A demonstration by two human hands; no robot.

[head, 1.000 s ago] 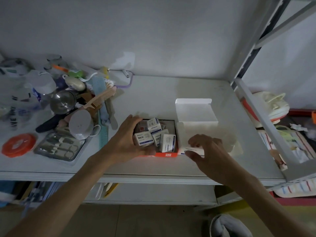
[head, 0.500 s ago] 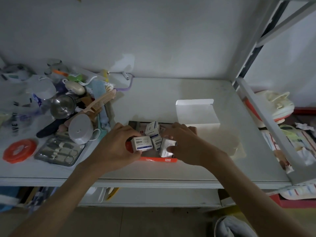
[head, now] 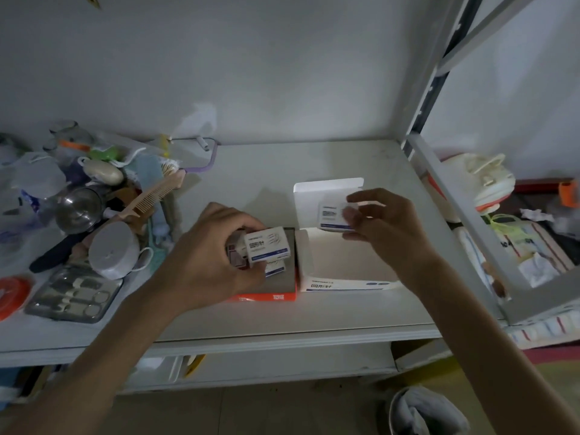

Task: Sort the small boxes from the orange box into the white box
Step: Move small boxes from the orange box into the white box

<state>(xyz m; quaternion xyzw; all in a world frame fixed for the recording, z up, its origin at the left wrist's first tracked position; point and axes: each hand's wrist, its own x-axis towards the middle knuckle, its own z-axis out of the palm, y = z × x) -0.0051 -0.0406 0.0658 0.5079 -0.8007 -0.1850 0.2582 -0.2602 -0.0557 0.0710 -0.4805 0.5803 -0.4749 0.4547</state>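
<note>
The orange box (head: 266,297) lies on the shelf near its front edge, with the open white box (head: 342,285) touching its right side, lid flap raised behind. My left hand (head: 207,255) holds a small white box with blue print (head: 268,247) just above the orange box; another small box (head: 275,268) lies beneath it inside. My right hand (head: 381,229) grips a second small white box (head: 332,216) by its right end, raised over the white box's back half.
Clutter fills the left of the shelf (head: 282,321): a comb (head: 150,196), a metal cup (head: 78,208), a white round lid (head: 111,249), a manicure set (head: 75,296), an orange disc (head: 12,293). A metal frame post (head: 455,221) bounds the right.
My right hand took a small box out of the orange box and carried it right, over the white box. My left hand lifted its small box a little higher.
</note>
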